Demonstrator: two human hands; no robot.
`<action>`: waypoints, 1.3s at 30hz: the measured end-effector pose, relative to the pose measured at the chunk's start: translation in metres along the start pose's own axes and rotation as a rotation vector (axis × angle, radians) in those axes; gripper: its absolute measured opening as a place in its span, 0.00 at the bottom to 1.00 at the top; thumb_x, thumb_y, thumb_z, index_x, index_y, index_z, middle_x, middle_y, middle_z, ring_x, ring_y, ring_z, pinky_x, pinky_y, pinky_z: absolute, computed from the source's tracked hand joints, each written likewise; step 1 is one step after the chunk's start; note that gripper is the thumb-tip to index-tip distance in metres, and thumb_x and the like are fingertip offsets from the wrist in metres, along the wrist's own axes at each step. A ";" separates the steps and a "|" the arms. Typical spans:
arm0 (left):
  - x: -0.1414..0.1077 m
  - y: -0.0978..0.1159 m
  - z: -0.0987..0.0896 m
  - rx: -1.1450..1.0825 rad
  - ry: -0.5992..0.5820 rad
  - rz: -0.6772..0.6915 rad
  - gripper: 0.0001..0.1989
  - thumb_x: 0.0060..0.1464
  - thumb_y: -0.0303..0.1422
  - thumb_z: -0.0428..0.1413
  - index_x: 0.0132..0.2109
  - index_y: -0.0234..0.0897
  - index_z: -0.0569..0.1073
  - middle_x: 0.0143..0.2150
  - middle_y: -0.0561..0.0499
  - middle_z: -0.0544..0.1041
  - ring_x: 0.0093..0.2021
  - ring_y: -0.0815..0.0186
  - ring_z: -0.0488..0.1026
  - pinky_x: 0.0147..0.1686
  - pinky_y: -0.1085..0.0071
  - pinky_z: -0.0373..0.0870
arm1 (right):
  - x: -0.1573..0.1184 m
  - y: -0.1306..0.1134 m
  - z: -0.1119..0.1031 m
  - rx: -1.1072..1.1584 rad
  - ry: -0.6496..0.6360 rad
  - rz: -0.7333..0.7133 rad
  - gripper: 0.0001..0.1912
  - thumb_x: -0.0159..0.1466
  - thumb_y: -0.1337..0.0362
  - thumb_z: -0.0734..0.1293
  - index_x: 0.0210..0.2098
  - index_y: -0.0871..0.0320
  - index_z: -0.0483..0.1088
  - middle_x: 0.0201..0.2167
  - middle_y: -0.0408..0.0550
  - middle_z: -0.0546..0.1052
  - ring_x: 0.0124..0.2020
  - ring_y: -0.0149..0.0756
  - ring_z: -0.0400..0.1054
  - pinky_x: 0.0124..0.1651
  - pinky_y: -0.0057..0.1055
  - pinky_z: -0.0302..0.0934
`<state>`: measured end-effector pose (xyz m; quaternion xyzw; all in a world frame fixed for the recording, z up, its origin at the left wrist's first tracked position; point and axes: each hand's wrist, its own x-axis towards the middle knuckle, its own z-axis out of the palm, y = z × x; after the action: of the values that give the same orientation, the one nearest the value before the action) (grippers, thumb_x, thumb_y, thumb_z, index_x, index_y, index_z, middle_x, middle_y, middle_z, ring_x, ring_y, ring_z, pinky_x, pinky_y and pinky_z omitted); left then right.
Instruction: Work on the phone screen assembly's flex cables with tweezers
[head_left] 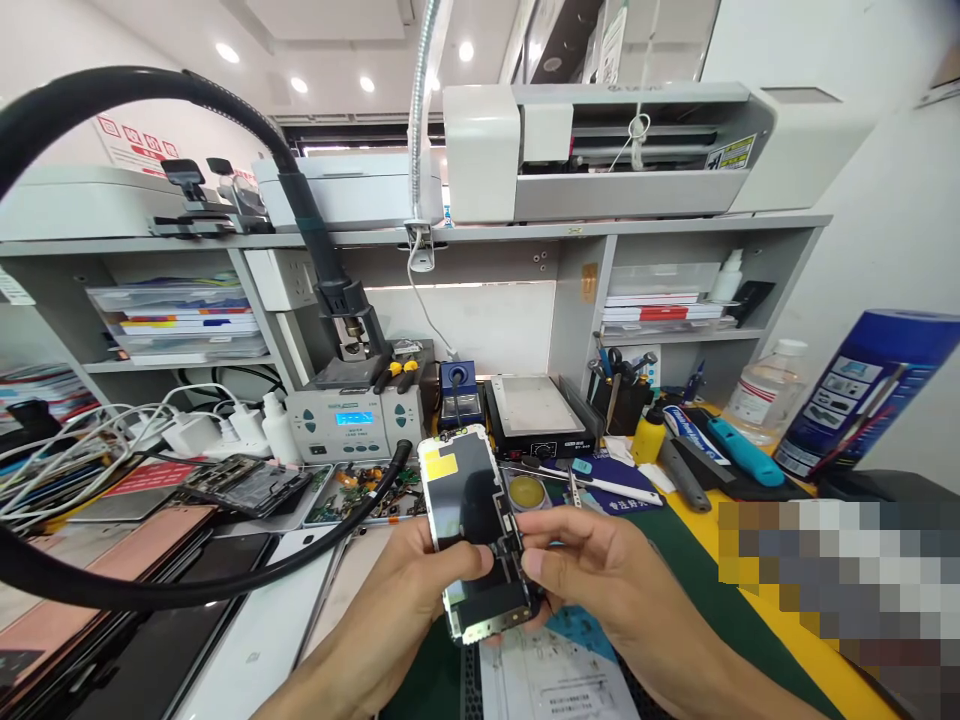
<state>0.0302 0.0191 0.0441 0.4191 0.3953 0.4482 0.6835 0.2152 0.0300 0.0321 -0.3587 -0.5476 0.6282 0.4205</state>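
A phone screen assembly (469, 500), its inner side facing me, is held up tilted in front of me. It has a yellow sticker near its top left and dark flex parts along its right edge. My left hand (420, 570) grips its left side, the thumb pressing on the lower middle of its face. At the right edge, the thumb and fingers of my right hand (592, 560) are closed around the flex parts; some fingertips are hidden behind the assembly. Below it lies a printed sheet (555, 680) on the green mat (720, 640).
A hot-air station (352, 425) stands behind, its black hose looping across the left. Phones and a tray of small parts (341, 500) lie left. A heating plate (536, 405), yellow bottle (649, 435), tools and a blue can (862, 400) stand at the back and right.
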 end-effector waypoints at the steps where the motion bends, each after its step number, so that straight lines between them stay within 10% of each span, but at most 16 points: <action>1: 0.000 0.000 0.000 0.001 -0.007 0.004 0.12 0.54 0.27 0.58 0.45 0.31 0.80 0.30 0.46 0.81 0.27 0.63 0.73 0.25 0.67 0.71 | 0.001 -0.003 -0.002 -0.042 0.016 -0.036 0.18 0.60 0.55 0.74 0.45 0.60 0.77 0.32 0.49 0.81 0.32 0.40 0.77 0.32 0.36 0.74; 11: 0.000 0.006 -0.007 0.098 0.147 0.006 0.10 0.51 0.35 0.66 0.37 0.33 0.78 0.34 0.44 0.82 0.29 0.61 0.76 0.25 0.69 0.73 | 0.022 -0.038 -0.090 -0.280 0.715 -0.470 0.15 0.69 0.58 0.67 0.29 0.61 0.70 0.25 0.38 0.69 0.25 0.28 0.65 0.29 0.26 0.64; 18: -0.009 0.016 0.008 -0.018 0.250 0.101 0.06 0.57 0.25 0.60 0.42 0.31 0.77 0.38 0.42 0.83 0.31 0.61 0.79 0.29 0.67 0.79 | 0.015 -0.047 -0.078 -0.219 0.105 -0.106 0.09 0.70 0.62 0.67 0.43 0.62 0.72 0.34 0.44 0.77 0.29 0.30 0.73 0.29 0.28 0.69; 22: -0.019 0.000 0.029 -0.069 0.244 0.134 0.09 0.58 0.27 0.59 0.46 0.31 0.76 0.40 0.41 0.82 0.34 0.60 0.79 0.27 0.67 0.80 | 0.001 -0.047 -0.057 -0.123 -0.288 0.084 0.26 0.62 0.65 0.74 0.57 0.62 0.67 0.38 0.51 0.79 0.36 0.42 0.78 0.33 0.35 0.74; 27: -0.037 -0.025 0.049 -0.128 0.215 0.082 0.17 0.55 0.29 0.61 0.52 0.31 0.72 0.44 0.38 0.82 0.41 0.55 0.79 0.22 0.70 0.77 | 0.001 -0.036 -0.050 -0.080 -0.362 0.124 0.30 0.55 0.67 0.76 0.55 0.63 0.67 0.35 0.46 0.77 0.29 0.34 0.76 0.30 0.31 0.75; 32: -0.051 -0.014 0.019 -0.022 0.283 0.160 0.29 0.51 0.34 0.63 0.58 0.31 0.67 0.50 0.37 0.78 0.43 0.53 0.76 0.27 0.63 0.79 | 0.003 -0.038 -0.064 -0.123 -0.446 0.164 0.25 0.54 0.69 0.75 0.51 0.64 0.71 0.31 0.44 0.76 0.26 0.31 0.75 0.29 0.29 0.74; 35: -0.057 -0.001 -0.010 0.405 0.358 0.289 0.35 0.51 0.41 0.64 0.63 0.38 0.63 0.58 0.39 0.73 0.48 0.53 0.75 0.35 0.63 0.78 | 0.003 -0.041 -0.069 -0.170 -0.485 0.203 0.22 0.54 0.71 0.75 0.48 0.63 0.74 0.31 0.43 0.75 0.25 0.30 0.75 0.27 0.27 0.74; 39: -0.059 0.006 -0.026 1.122 0.097 0.281 0.37 0.48 0.39 0.65 0.65 0.54 0.64 0.67 0.47 0.64 0.63 0.46 0.64 0.60 0.51 0.64 | 0.003 -0.039 -0.068 -0.235 -0.506 0.251 0.21 0.52 0.74 0.75 0.46 0.63 0.75 0.31 0.40 0.73 0.21 0.28 0.74 0.25 0.26 0.73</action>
<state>-0.0126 -0.0299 0.0504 0.7447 0.5438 0.2752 0.2718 0.2816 0.0611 0.0615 -0.3017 -0.6555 0.6769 0.1455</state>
